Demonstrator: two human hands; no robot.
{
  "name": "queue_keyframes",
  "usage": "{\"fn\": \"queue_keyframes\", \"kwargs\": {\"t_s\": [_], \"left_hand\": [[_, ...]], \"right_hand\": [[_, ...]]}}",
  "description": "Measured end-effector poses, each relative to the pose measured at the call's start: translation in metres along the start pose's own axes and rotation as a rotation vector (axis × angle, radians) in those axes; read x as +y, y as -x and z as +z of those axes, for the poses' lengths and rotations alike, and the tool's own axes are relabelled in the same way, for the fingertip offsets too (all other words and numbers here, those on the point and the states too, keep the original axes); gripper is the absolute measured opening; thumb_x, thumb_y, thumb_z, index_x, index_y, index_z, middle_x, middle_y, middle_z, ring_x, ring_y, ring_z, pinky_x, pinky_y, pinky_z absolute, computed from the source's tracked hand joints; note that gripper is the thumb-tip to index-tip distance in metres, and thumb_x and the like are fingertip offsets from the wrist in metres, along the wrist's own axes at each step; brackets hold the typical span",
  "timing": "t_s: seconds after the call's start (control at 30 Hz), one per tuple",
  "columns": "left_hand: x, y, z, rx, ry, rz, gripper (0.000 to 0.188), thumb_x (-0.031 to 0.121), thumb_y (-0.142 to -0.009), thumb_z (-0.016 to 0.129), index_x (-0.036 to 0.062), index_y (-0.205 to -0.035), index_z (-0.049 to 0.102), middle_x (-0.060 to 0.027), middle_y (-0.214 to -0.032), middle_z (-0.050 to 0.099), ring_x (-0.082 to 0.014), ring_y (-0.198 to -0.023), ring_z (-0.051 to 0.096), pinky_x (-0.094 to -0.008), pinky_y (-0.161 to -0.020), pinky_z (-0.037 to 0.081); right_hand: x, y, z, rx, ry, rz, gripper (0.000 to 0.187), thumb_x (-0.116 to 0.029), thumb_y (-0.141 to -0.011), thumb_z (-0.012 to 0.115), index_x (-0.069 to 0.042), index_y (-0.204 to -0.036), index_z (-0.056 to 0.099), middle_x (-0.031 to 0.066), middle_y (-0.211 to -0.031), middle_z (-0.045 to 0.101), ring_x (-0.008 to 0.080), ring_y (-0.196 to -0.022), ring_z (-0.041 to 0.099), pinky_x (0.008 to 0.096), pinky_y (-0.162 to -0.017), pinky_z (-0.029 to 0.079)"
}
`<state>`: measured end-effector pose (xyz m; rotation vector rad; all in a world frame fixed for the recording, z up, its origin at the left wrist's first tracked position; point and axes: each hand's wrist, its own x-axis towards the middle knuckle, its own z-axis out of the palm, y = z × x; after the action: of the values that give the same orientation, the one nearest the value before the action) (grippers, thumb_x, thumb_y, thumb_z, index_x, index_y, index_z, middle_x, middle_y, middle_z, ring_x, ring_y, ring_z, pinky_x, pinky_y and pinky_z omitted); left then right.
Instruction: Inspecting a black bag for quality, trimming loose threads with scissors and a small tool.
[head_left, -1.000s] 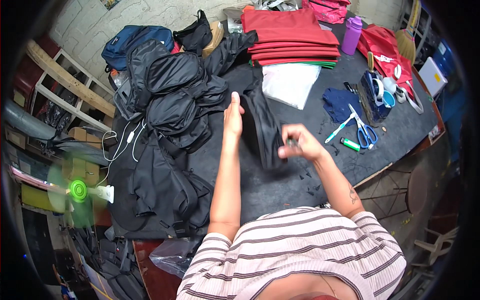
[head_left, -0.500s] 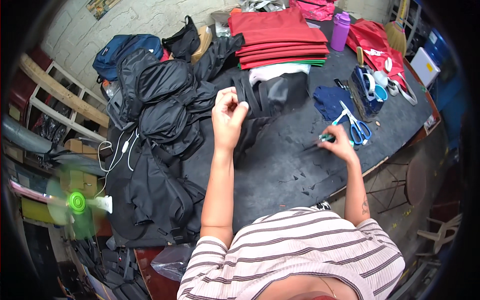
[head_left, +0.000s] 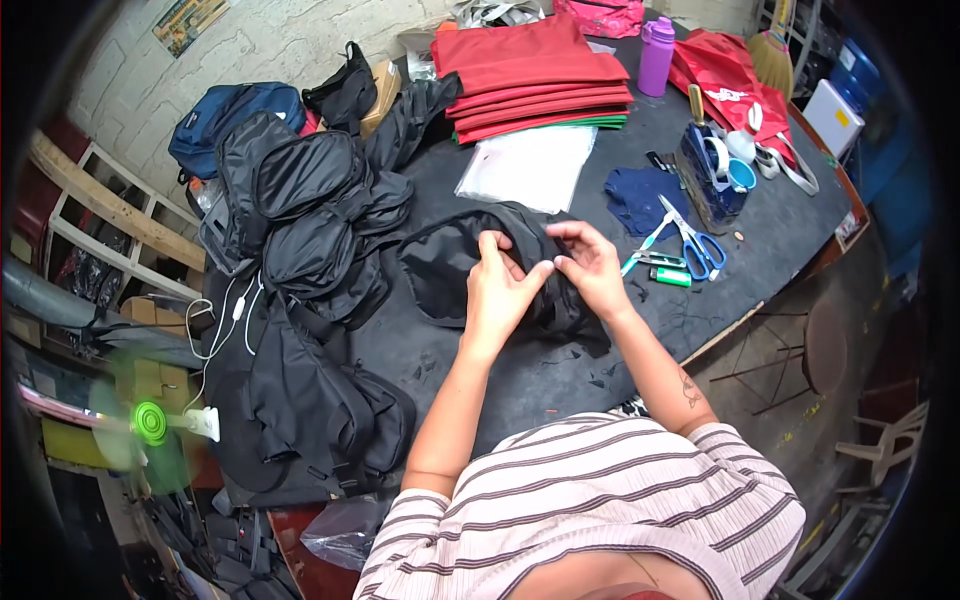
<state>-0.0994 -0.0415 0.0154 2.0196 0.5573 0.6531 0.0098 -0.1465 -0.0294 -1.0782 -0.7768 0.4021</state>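
A black fabric bag [head_left: 440,270] lies on the table in front of me, with its cloth bunched up between my hands. My left hand [head_left: 497,297] pinches the fabric near its middle. Beside it, my right hand [head_left: 592,265] grips the bag's right edge between thumb and fingers. What exactly sits between the fingertips is too small to make out. To the right of my right hand lie a green lighter [head_left: 670,277], a small pair of thread snips [head_left: 660,259] and blue-handled scissors [head_left: 703,255].
Black bags [head_left: 300,215] are heaped on the left. Behind my hands are a clear plastic packet [head_left: 530,170] and a stack of red fabric [head_left: 540,80]. A purple bottle [head_left: 656,58], navy cloth [head_left: 645,200] and tool holder [head_left: 708,180] stand farther right. A fan [head_left: 150,423] spins at left.
My right hand has let go of the green item and moved left onto the bag. The bag has come nearer and turned, uncovering the plastic packet. My left hand has come down with it.
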Motion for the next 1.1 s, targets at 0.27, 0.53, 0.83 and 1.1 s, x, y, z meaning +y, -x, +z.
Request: {"fn": "queue_keyframes", "kwargs": {"t_s": [0.27, 0.53, 0.83, 1.1], "left_hand": [[-0.016, -0.006, -0.023, -0.091, 0.634, 0.027, 0.041, -0.007, -0.077, 0.057, -0.0051, -0.117, 0.049, 0.0072, -0.069, 0.045, 0.0013, -0.059, 0.037, -0.0145, -0.053, 0.029], [0.048, 0.033, -0.011, -0.594, 0.387, 0.299, 0.042, 0.006, -0.072, 0.064, 0.0013, -0.114, 0.058, 0.0028, -0.071, 0.048, -0.0036, -0.058, 0.039, -0.0193, -0.052, 0.035], [0.077, -0.01, -0.078, 0.393, -0.269, 0.661, 0.03, 0.012, -0.075, 0.066, 0.007, -0.104, 0.064, -0.0109, -0.094, 0.056, -0.0289, -0.092, 0.049, -0.039, -0.084, 0.039], [0.038, -0.028, -0.083, -0.443, 0.582, 0.078, 0.034, 0.005, -0.087, 0.055, -0.002, -0.121, 0.052, -0.002, -0.094, 0.062, -0.0059, -0.084, 0.054, -0.0198, -0.076, 0.043]], "right_hand": [[-0.012, 0.003, -0.007, 0.354, 1.005, -0.365, 0.018, 0.009, -0.069, 0.057, -0.003, -0.081, 0.06, 0.0118, -0.091, 0.05, 0.0318, -0.09, 0.046, 0.038, -0.082, 0.038], [0.029, 0.033, -0.007, -0.14, -0.261, 0.472, 0.021, -0.01, -0.081, 0.054, -0.005, -0.101, 0.056, 0.0137, -0.1, 0.059, 0.0182, -0.095, 0.055, 0.0329, -0.085, 0.045], [0.031, 0.02, 0.003, -0.184, 0.027, 0.337, 0.023, -0.013, -0.082, 0.053, -0.005, -0.103, 0.055, 0.0134, -0.103, 0.058, 0.0192, -0.098, 0.054, 0.0334, -0.087, 0.043], [0.035, 0.057, 0.0, -0.212, 0.253, 0.209, 0.025, -0.016, -0.083, 0.053, -0.005, -0.105, 0.054, 0.0131, -0.106, 0.057, 0.02, -0.101, 0.052, 0.0339, -0.089, 0.042]]}}
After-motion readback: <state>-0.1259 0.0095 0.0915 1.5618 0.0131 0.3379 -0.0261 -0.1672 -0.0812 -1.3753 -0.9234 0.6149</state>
